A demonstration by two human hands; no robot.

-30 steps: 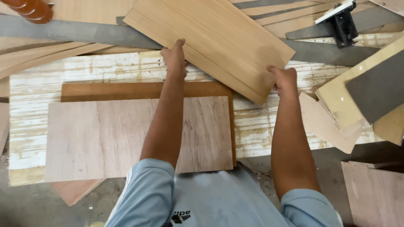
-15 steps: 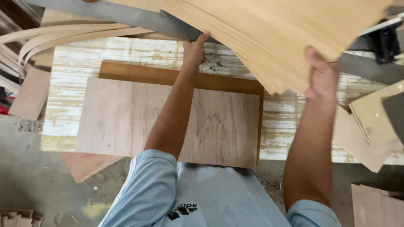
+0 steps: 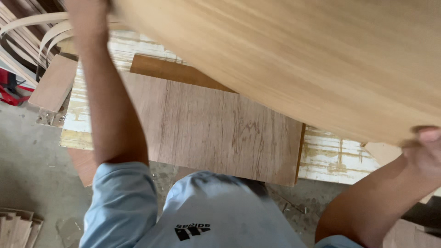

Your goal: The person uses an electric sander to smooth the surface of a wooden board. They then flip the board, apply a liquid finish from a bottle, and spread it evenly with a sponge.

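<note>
Your right hand (image 3: pixel 425 151) pinches the lower right edge of a large tan veneer sheet (image 3: pixel 294 59), thumb on top and fingers hidden beneath. Your left hand (image 3: pixel 87 14) is raised to the sheet's far left edge at the top of the frame; it blurs, so whether its grip is closed on the sheet cannot be told. The sheet hangs between both hands, lifted close to the camera and tilted, filling the upper right of the view, well above the worktop (image 3: pixel 330 156).

The risk, as it looks from here: thin veneer held only at two edges may sag, flex and crack along the grain, or slide out of the right-hand pinch. It also blocks your view of whatever lies beyond it, so a corner could catch on something you cannot see.

Below lies a paler grained board (image 3: pixel 216 128) on a brown panel (image 3: pixel 170 71), with curved wood strips (image 3: pixel 32 27) at the left.
</note>
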